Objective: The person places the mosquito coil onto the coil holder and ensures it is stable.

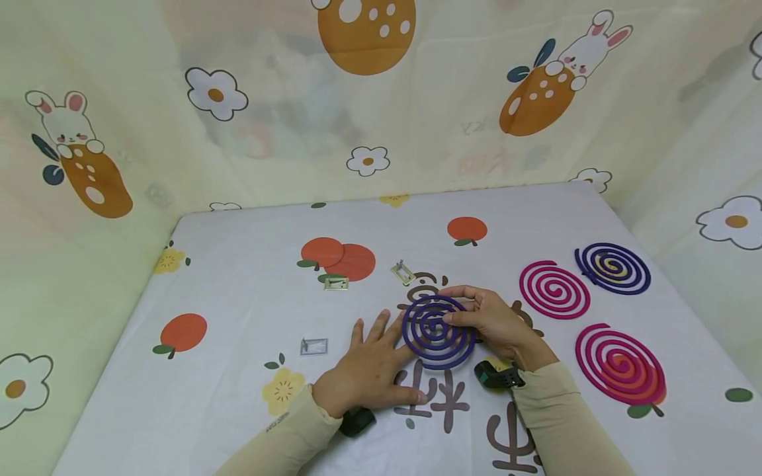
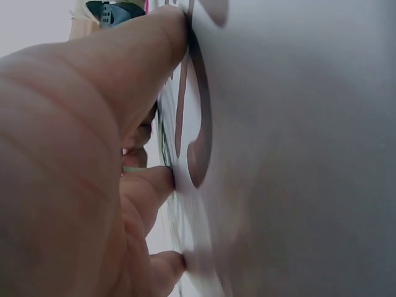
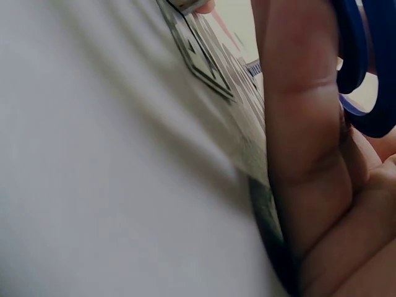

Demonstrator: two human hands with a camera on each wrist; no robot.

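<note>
The right hand [image 1: 499,325] pinches a dark blue spiral coil [image 1: 436,325] by its right side, the thumb lying across the top of the rings and other fingers reaching behind the upper right edge. That coil sits over the brown lettering [image 1: 449,400] printed on the white-covered counter [image 1: 250,297], between the two hands. The left hand [image 1: 372,371] is spread wide, palm down, with its fingers splayed and nothing in its grasp; fingertips meet the counter in the left wrist view. The coil's left edge overlaps the index finger from above, though whether they actually touch is hard to tell.

Beyond the left hand lie three small metal stands: a silver stand [image 1: 313,346] to its left, a gold stand [image 1: 336,284] farther back beside the printed oranges, and a second gold stand [image 1: 403,272] behind the held coil.

To the right of the right hand, well apart from it, rest an upper pink coil [image 1: 555,289], a lower pink coil [image 1: 622,365] nearer the person, and another blue coil [image 1: 611,265] at the far right. Dark devices are strapped to both wrists, below beige sleeves.
</note>
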